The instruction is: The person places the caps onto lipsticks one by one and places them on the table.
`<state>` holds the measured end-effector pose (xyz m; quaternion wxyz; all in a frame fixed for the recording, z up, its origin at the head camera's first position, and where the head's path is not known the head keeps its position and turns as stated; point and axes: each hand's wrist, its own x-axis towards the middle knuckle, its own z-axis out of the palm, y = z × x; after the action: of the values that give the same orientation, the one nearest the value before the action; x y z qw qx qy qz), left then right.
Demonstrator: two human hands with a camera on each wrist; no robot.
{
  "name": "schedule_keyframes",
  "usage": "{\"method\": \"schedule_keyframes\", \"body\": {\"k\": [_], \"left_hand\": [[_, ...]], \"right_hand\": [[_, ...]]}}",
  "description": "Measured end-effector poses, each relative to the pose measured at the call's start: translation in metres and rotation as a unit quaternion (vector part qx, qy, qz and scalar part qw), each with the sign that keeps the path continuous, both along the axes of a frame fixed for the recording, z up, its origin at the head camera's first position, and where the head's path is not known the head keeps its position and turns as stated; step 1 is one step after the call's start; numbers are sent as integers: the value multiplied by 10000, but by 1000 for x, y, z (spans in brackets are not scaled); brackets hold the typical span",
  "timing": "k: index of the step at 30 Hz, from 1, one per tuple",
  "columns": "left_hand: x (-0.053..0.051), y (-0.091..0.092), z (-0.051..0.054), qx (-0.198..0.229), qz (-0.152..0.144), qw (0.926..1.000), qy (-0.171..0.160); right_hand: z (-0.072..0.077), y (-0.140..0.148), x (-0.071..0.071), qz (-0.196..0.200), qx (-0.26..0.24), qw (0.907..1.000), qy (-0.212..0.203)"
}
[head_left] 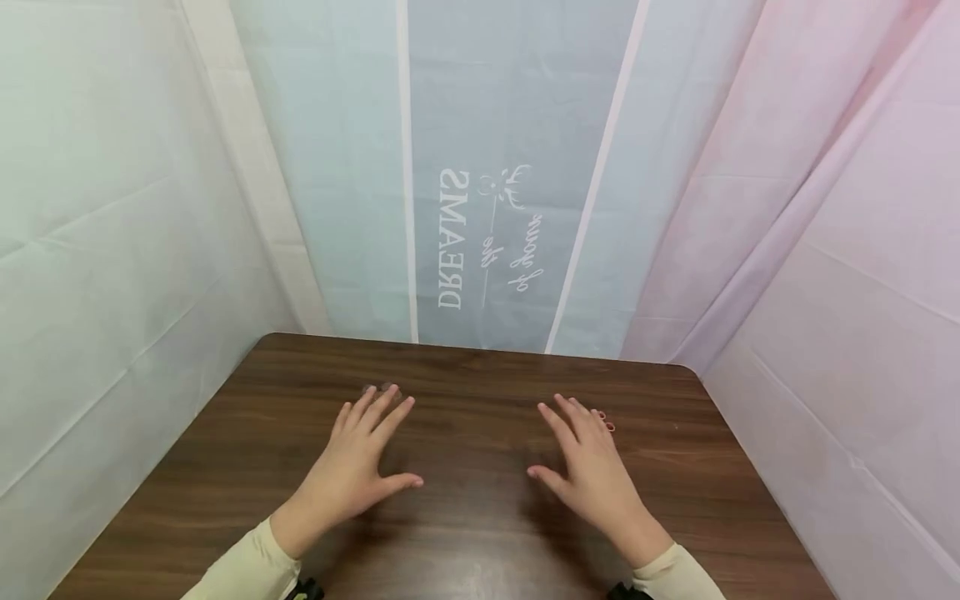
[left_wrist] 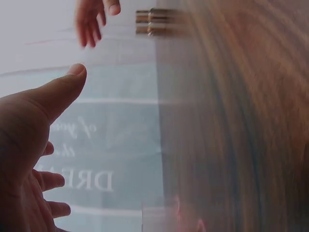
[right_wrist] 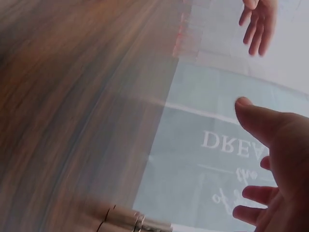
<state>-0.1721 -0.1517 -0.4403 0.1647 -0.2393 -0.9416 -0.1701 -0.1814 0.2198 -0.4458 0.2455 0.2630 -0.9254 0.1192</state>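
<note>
“So, where are the metallic tubes [left_wrist: 151, 22]?”

“Near the far edge of the table [head_left: 465, 517], and they look upright and side by side to me. In my head view the right hand [head_left: 591, 462] partly covers them.”

“Is that hand touching them?”

“Apart, as I see it from the left wrist view: it hangs above the table, clear of the tubes. Its grip is apart, thumb well away from the fingers.”

“And on the other side?”

“Some clear, red-tinged pieces [right_wrist: 188, 41], too blurred for me to name. The left hand [head_left: 354, 467] hangs on their near side, fingertips overlapping them in my head view. That grip is apart too, fingers spread.”

“What about the arms?”

“I can see pale sleeves [head_left: 243, 571] and dark gear [head_left: 306, 590] below the wrists.”

“Beyond the table?”

“Blue-grey cloth [head_left: 517, 100] with white lettering [head_left: 453, 242], a reversed DREAMS, then pale cloth [head_left: 97, 208] at left and pinkish cloth [head_left: 847, 350] at right.”
</note>
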Motion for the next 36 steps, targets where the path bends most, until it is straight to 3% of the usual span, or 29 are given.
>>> {"method": "schedule_keyframes", "body": {"k": [4,9,17,27,36], "left_hand": [[-3,-14,4,483,-2,9988,-84],[-5,-34,7,870,228,9951,-406],[-6,-61,-7,1275,734,9853,-865],[2,-78,-24,1467,859,9733,-1544],[0,-80,-32,1621,990,9610,-2010]], "right_hand": [[-1,11,-3,-168,-531,9982,205],[1,22,-3,-496,-1190,9916,105],[0,44,-4,-1113,-1748,9769,-524],[0,72,-14,-1379,-2228,9542,-1443],[-8,96,-24,-1430,-2585,9298,-2197]]}}
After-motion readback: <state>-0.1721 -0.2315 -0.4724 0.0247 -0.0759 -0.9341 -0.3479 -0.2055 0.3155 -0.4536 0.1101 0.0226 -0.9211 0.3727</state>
